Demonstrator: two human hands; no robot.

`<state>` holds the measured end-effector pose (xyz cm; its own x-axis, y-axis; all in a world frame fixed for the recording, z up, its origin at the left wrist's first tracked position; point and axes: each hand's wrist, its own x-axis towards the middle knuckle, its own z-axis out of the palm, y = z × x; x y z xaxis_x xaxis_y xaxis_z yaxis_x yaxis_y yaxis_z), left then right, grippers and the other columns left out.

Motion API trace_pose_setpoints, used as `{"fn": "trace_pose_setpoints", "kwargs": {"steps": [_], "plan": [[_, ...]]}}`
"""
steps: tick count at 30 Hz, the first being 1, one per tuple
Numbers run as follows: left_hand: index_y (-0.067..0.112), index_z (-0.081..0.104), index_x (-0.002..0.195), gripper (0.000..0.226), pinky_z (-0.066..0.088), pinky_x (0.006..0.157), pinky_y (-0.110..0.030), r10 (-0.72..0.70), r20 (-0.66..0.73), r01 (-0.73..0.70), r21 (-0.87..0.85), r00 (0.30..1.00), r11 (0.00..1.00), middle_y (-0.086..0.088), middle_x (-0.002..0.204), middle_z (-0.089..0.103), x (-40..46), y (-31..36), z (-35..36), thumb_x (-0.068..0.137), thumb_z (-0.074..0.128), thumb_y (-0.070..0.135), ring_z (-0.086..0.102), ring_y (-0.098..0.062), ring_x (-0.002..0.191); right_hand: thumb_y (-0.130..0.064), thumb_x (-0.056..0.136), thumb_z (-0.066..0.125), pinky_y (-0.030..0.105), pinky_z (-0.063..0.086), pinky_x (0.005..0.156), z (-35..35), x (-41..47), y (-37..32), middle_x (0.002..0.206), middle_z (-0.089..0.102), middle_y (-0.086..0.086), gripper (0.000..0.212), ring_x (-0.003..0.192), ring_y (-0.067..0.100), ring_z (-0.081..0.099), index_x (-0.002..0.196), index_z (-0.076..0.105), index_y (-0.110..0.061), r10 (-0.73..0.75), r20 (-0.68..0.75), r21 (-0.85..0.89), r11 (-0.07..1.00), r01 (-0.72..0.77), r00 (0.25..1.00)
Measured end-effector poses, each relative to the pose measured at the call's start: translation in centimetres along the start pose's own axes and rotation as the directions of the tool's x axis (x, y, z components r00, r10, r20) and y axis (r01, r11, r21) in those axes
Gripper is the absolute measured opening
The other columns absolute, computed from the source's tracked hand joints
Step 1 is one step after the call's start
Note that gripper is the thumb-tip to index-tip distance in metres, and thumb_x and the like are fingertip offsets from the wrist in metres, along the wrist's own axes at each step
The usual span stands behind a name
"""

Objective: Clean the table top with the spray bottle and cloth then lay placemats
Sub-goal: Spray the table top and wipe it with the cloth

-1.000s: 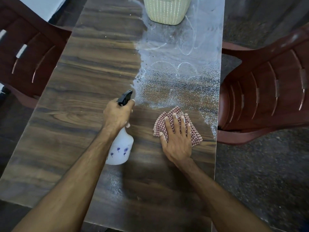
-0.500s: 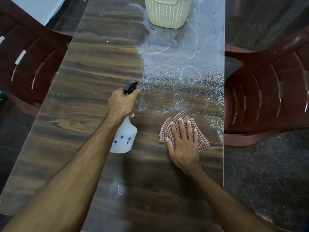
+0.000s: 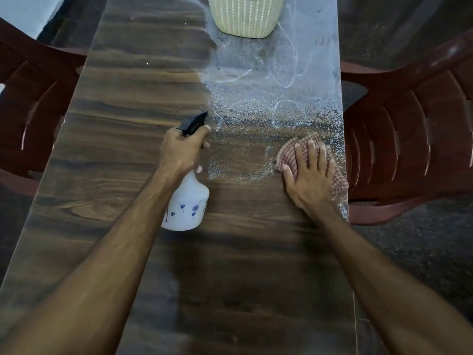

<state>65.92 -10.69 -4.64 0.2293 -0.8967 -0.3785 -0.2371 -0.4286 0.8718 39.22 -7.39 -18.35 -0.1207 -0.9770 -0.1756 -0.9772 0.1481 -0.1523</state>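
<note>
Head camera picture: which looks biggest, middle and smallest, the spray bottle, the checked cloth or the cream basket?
1. cream basket, though cut off by the top edge
2. spray bottle
3. checked cloth, partly hidden under the right hand, so bottle versus cloth is unsure

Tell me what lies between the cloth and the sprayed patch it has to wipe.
Nothing visible does. The right hand presses the checked cloth flat at the edge of the droplet patch. The cream basket stands farther up the table, past the wet area; the spray bottle is off to the left.
</note>
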Motion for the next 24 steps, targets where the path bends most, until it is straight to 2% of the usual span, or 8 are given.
{"fn": "trace_pose_setpoints", "kwargs": {"steps": [2, 6, 9, 11, 13, 17, 19, 24], "plan": [[0.024, 0.068, 0.086, 0.007, 0.041, 0.039, -0.024, 0.020, 0.007, -0.019, -0.058, 1.000, 0.998, -0.016, 0.086, 0.070, 0.2, 0.2, -0.5, 0.092, 0.065, 0.025, 0.052, -0.030, 0.064, -0.062, 0.098, 0.015, 0.055, 0.000, 0.122, -0.1, 1.2, -2.1, 0.166, -0.004, 0.008, 0.072, 0.153, 0.030, -0.008, 0.159, 0.007, -0.025, -0.031, 0.020, -0.014, 0.999, 0.031, 0.999], [0.019, 0.069, 0.086, 0.010, 0.037, 0.046, -0.029, 0.054, -0.005, -0.054, -0.121, 0.999, 0.991, -0.003, 0.072, 0.068, 0.7, 0.3, -1.6, 0.089, 0.065, 0.028, 0.052, -0.037, 0.066, -0.060, 0.097, 0.026, 0.051, 0.000, 0.123, 1.5, -3.4, -7.9, 0.167, 0.001, 0.006, 0.072, 0.153, 0.030, -0.004, 0.159, 0.014, -0.026, -0.289, 0.036, 0.016, 0.957, 0.289, 0.957], [0.016, 0.068, 0.091, 0.013, 0.035, 0.046, -0.030, 0.045, -0.013, -0.046, -0.126, 0.999, 0.991, -0.002, 0.074, 0.068, 1.0, 0.4, -2.0, 0.091, 0.065, 0.028, 0.049, -0.028, 0.043, -0.058, 0.097, 0.032, 0.050, 0.003, 0.122, 2.9, -6.9, -12.2, 0.166, 0.010, 0.006, 0.070, 0.153, 0.029, 0.002, 0.157, 0.023, -0.026, -0.433, 0.055, 0.033, 0.902, 0.431, 0.900], [0.017, 0.068, 0.089, 0.011, 0.036, 0.045, -0.028, 0.054, -0.014, -0.055, -0.125, 0.998, 0.991, -0.007, 0.077, 0.069, 1.2, 0.3, -2.0, 0.093, 0.064, 0.026, 0.043, -0.020, 0.035, -0.060, 0.097, 0.021, 0.049, 0.000, 0.122, 2.7, -4.9, -14.6, 0.166, 0.009, 0.005, 0.069, 0.153, 0.027, 0.000, 0.157, 0.020, -0.028, -0.478, 0.093, 0.026, 0.878, 0.478, 0.873], [0.016, 0.067, 0.085, 0.013, 0.037, 0.047, -0.027, 0.076, -0.014, -0.077, -0.121, 0.997, 0.990, -0.010, 0.078, 0.067, 1.3, 0.0, -2.2, 0.093, 0.064, 0.025, 0.048, -0.018, 0.042, -0.062, 0.098, 0.011, 0.049, -0.004, 0.123, 2.0, -0.8, -16.3, 0.167, 0.002, 0.005, 0.069, 0.153, 0.026, -0.006, 0.158, 0.013, -0.029, -0.487, 0.099, 0.005, 0.872, 0.489, 0.868], [0.012, 0.065, 0.087, 0.014, 0.036, 0.045, -0.030, 0.092, -0.003, -0.092, -0.134, 0.996, 0.987, -0.005, 0.073, 0.066, 1.8, -0.4, -2.9, 0.092, 0.064, 0.025, 0.051, -0.031, 0.050, -0.057, 0.101, 0.024, 0.047, -0.005, 0.122, 1.2, 5.0, -16.6, 0.167, 0.000, 0.003, 0.066, 0.153, 0.025, -0.005, 0.159, 0.011, -0.028, -0.342, 0.059, -0.001, 0.940, 0.342, 0.938], [0.014, 0.065, 0.089, 0.013, 0.036, 0.045, -0.029, 0.096, 0.009, -0.094, -0.135, 0.995, 0.986, -0.003, 0.073, 0.068, 2.2, -0.5, -3.2, 0.092, 0.063, 0.026, 0.049, -0.031, 0.044, -0.056, 0.100, 0.026, 0.046, -0.003, 0.122, 1.5, 3.3, -15.7, 0.167, 0.005, 0.003, 0.065, 0.153, 0.026, -0.001, 0.158, 0.015, -0.027, -0.370, 0.031, -0.001, 0.929, 0.371, 0.928], [0.018, 0.066, 0.091, 0.013, 0.037, 0.048, -0.030, 0.082, 0.012, -0.079, -0.170, 0.997, 0.982, 0.004, 0.074, 0.069, 3.0, -0.9, -4.1, 0.088, 0.064, 0.031, 0.054, -0.042, 0.073, -0.057, 0.096, 0.026, 0.044, 0.006, 0.122, 1.7, -0.8, -9.0, 0.165, 0.017, 0.002, 0.066, 0.153, 0.025, 0.012, 0.155, 0.027, -0.030, -0.365, 0.018, -0.027, 0.930, 0.366, 0.931]]}}
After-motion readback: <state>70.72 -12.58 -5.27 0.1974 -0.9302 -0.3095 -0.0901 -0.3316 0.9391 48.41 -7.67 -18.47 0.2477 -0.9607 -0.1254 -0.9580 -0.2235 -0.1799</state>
